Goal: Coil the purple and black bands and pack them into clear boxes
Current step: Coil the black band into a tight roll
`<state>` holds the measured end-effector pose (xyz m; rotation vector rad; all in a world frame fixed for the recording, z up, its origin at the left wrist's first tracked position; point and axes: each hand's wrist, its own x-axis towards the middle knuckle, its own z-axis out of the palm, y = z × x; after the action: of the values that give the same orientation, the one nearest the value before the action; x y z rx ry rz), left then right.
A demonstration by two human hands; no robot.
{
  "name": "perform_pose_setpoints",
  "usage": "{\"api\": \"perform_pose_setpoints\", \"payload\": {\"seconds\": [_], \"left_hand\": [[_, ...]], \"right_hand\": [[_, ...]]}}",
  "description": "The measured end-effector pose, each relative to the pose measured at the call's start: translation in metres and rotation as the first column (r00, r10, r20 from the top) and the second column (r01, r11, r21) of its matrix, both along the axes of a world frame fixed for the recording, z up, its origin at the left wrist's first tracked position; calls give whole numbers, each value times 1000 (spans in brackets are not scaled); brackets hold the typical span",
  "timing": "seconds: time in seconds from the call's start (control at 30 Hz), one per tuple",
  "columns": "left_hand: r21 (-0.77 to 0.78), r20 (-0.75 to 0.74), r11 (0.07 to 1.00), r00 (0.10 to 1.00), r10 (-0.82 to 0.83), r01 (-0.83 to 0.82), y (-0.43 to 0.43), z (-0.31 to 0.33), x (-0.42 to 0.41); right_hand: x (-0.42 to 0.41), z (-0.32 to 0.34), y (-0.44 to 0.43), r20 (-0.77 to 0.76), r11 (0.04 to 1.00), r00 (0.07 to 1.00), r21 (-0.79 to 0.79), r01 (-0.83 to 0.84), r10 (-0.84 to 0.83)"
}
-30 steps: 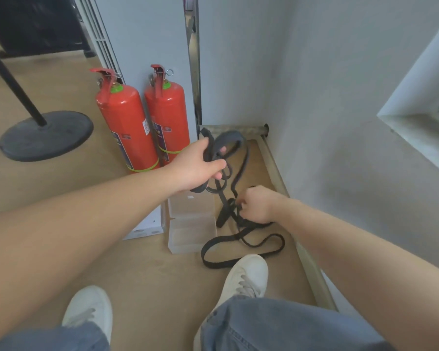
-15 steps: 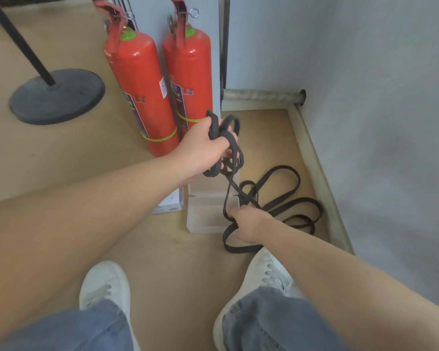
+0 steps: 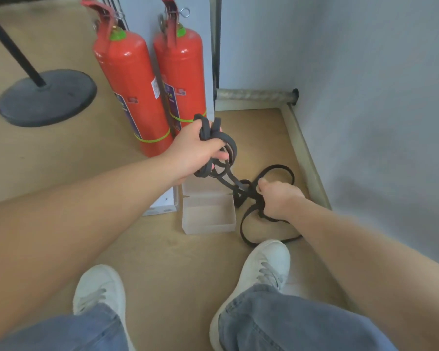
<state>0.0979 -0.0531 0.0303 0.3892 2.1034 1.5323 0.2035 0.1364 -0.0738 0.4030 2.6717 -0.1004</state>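
Note:
A long black band [image 3: 276, 171] trails over the wooden floor in loose loops near the wall. My left hand [image 3: 197, 150] grips several coiled turns of it above the floor, just in front of the fire extinguishers. My right hand [image 3: 276, 198] grips the band lower down, to the right of an open clear plastic box [image 3: 208, 219] that stands on the floor with its lid up. A taut stretch of band runs between both hands. No purple band is in view.
Two red fire extinguishers [image 3: 134, 92] stand against the wall behind the box. A black round stand base [image 3: 46, 97] lies far left. A metal sill [image 3: 307, 158] and grey wall close off the right. My white shoes [image 3: 264, 264] are in front.
My left hand has kept its coil raised, and the loops hanging from it look larger. My right hand shifted right along the band, drawing the floor loops in closer.

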Motion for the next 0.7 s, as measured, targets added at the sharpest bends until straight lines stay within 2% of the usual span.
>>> {"api": "perform_pose_setpoints", "payload": {"seconds": [0.13,0.23,0.33,0.4,0.47,0.53,0.6,0.63,0.7], "left_hand": [[-67,-95,996,993,-67,61,3,20,6],[-97,-111,989,986,-124,114,9,38,14],[-222,-198,948,941,-273,228,18,55,23],[-334,-272,902,888,-371,274,25,69,31],[-442,-346,855,828,-443,273,30,81,39],[-506,-398,822,774,-493,263,34,91,48],[-513,-423,814,744,-516,272,36,99,55],[-511,-437,816,735,-519,272,37,102,58],[-531,-460,807,711,-532,260,37,108,62]], "right_hand": [[8,34,34,-17,982,982,34,187,-186],[17,54,48,-62,954,954,42,295,-293],[24,81,50,-82,942,940,36,334,-330],[25,99,47,-151,948,936,-46,315,-319],[23,116,38,-268,939,912,-237,249,-310],[23,136,25,-412,867,834,-476,147,-368],[25,159,11,-475,723,741,-691,21,-475],[28,169,4,-463,634,726,-772,-49,-507],[32,185,-6,-408,478,771,-865,-154,-490]]}}
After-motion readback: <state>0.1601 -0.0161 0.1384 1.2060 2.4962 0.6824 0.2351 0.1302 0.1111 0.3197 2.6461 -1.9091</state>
